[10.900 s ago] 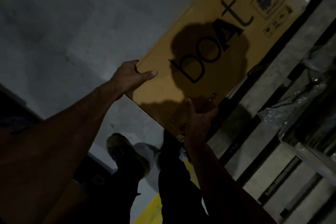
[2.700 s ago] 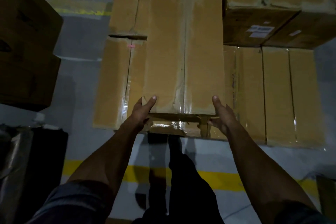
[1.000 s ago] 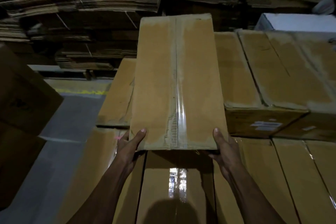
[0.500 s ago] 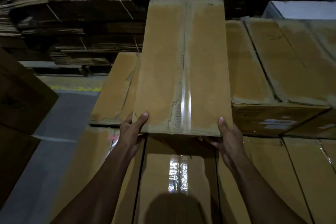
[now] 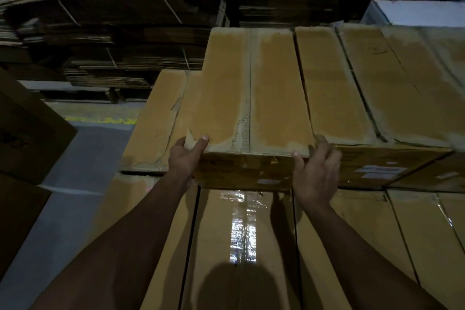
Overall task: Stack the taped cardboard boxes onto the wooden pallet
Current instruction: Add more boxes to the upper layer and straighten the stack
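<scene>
Head view gives me everything I have to go on. At nine o'clock a dark carton (image 5: 27,131) stands on the grey floor (image 5: 83,158), and at eleven o'clock bundles of flattened cardboard (image 5: 113,7) are heaped high.

My left hand (image 5: 185,156) grips the near left corner of the taped box (image 5: 249,98), thumb curled over the top edge, fingers hidden behind the side wall. That box runs away from me toward twelve o'clock, a strip of tape along its middle seam. It sits on the upper layer, its left side above a lower box (image 5: 156,121) at ten o'clock, its right side touching the neighbouring box (image 5: 334,88) at one o'clock. My right hand (image 5: 315,171) clamps the near right corner, thumb on the front face, fingers wrapped round into the seam between the two boxes.

I count two hands, both on one box. On the upper layer I make out at least two further boxes to its right; the edge is blurred. Below, at six o'clock, at least three glossy box tops (image 5: 244,234) lie side by side. A white carton (image 5: 417,14) shows at two o'clock. I cannot see the pallet.
</scene>
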Demonstrator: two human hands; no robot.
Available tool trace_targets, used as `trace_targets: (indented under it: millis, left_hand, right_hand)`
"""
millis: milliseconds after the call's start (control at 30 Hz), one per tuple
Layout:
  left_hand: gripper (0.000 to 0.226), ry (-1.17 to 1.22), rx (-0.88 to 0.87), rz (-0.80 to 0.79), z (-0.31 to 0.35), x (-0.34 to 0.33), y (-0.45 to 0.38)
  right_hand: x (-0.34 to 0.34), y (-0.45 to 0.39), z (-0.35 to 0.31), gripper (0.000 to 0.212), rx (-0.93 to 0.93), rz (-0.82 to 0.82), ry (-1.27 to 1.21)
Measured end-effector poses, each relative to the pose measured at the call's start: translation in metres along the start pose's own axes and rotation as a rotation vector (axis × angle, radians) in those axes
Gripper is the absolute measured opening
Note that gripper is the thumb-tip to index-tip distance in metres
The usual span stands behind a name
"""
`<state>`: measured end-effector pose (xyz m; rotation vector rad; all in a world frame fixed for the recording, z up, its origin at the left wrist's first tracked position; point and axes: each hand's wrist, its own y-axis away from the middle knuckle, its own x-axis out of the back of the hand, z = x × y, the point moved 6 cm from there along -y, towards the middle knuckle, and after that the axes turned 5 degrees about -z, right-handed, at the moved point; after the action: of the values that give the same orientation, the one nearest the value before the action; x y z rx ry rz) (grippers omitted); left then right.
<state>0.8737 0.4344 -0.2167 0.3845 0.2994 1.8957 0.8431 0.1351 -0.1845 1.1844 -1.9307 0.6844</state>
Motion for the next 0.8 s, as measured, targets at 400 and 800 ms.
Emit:
trace_targets:
  millis: [400,800]
  left_hand:
    - [0.103,-0.449,-0.327,-0.28,0.002,0.0,0.008]
    - [0.088,-0.369,-0.372,-0.201,0.018,-0.005,-0.011]
  right_hand:
    - [-0.006,-0.036,0.019,0.061,0.491,-0.237,0.576]
    - [0.0,-0.044,0.002,0.065,0.416,-0.164,0.537]
